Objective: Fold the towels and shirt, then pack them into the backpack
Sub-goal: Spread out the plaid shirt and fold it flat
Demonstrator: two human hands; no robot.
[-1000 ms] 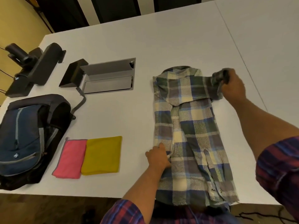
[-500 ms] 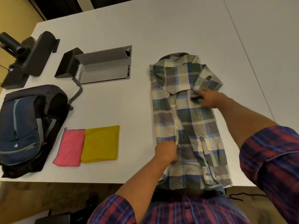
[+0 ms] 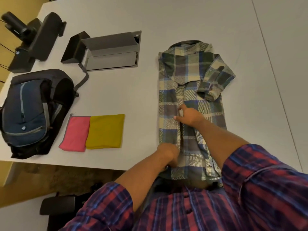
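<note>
Both towels look finished: a pink towel [image 3: 74, 133] and a mustard-yellow towel [image 3: 105, 131] lie folded flat and side by side, edges touching, on the white table [image 3: 166, 17] near its front edge. The plaid shirt [image 3: 190, 104] is partway through its fold. It lies lengthwise on the table to the right of the towels, collar away from the person, both long sides turned in toward the middle so it forms a narrow strip, with the right sleeve doubled back across the upper chest and its cuff lying near the right edge. The hem end hangs slightly past the table's front edge, against the person's body. The right hand [image 3: 189, 115] rests on the centre of the shirt, fingers bent and pinching the edge of the left flap where it meets the middle. The left hand [image 3: 168, 154] sits at the shirt's lower left edge with fingers curled down onto the cloth, apparently gripping it, though the fingertips are hidden. By my reading, the lengthwise folds are being tidied, and the crosswise fold that would bring the hem up toward the collar is not yet made. The navy backpack [image 3: 31, 110] lies on its back at the table's left end, just left of the towels; nothing is packed into it yet, so all the packing remains.
</note>
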